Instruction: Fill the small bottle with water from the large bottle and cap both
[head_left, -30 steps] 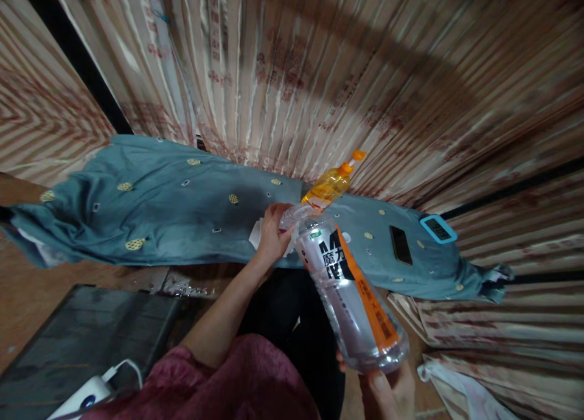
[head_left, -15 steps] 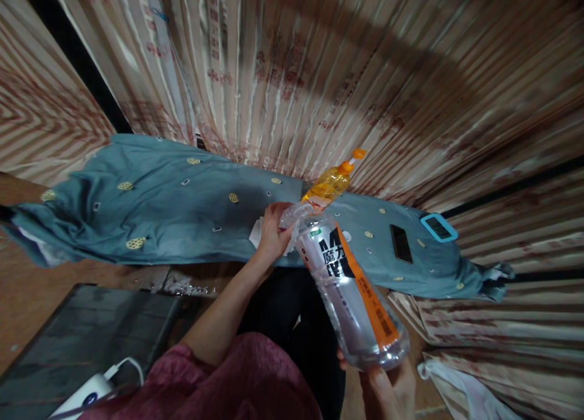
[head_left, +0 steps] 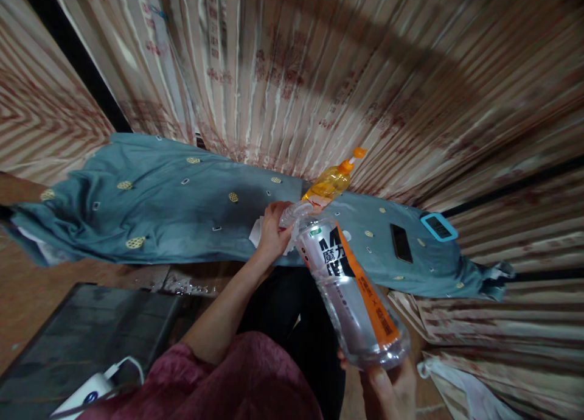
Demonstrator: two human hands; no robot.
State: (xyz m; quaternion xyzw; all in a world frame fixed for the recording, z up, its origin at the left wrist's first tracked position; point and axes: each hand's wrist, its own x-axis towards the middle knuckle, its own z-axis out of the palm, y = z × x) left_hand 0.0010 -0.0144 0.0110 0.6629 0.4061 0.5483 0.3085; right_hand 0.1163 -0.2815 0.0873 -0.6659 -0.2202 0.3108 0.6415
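A large clear plastic bottle [head_left: 340,286] with a silver, black and orange label slants across the middle of the view, its neck toward the bench. At the neck end, my left hand [head_left: 272,234] is closed on the bottle; its fingertips are partly hidden. My right hand [head_left: 387,386] grips the base from below, thumb against the bottom edge. Just behind the neck stands a yellow pump bottle [head_left: 329,184] with an orange pump top. Some white material [head_left: 256,232], perhaps paper, shows beside my left hand on the cloth.
A teal patterned cloth [head_left: 164,207] covers the long bench. On its right lie a dark phone [head_left: 401,243] and a blue-framed display [head_left: 438,227]. Pleated curtains [head_left: 283,73] rise behind. At lower left, a white device [head_left: 86,395] with a cable rests on a dark surface [head_left: 91,335].
Almost nothing differs. The large bottle has turned very slightly in my hands, shifting its label a little; both hands keep their places.
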